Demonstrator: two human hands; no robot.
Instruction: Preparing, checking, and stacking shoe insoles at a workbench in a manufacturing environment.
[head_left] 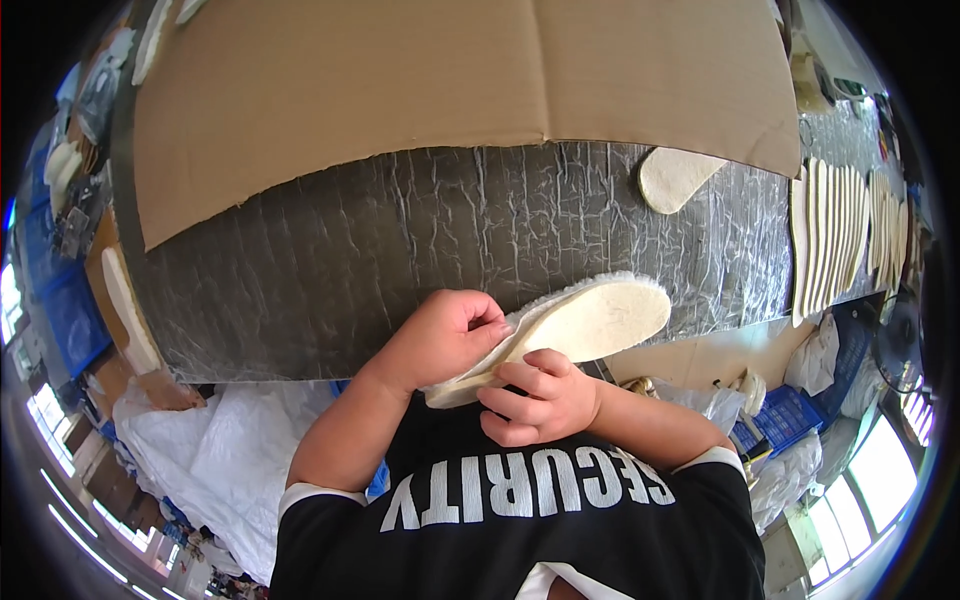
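**Insole in both hands, near counter edge**

My left hand [445,340] grips the heel end of a cream fleece-edged insole [580,325], thumb on top. My right hand [535,400] pinches the same insole from below, fingers curled around its edge. The insole sits just above the near edge of the counter [400,260], toe end pointing right, flat side up.

The counter top is dark grey with a cracked, wrinkled surface. A big sheet of brown cardboard [400,90] covers its far side. One loose insole [675,178] pokes out from under the cardboard's right edge. A row of overlapped cream insoles [835,235] lies at the counter's right end. White bags [220,460] are below the near edge, on my left.
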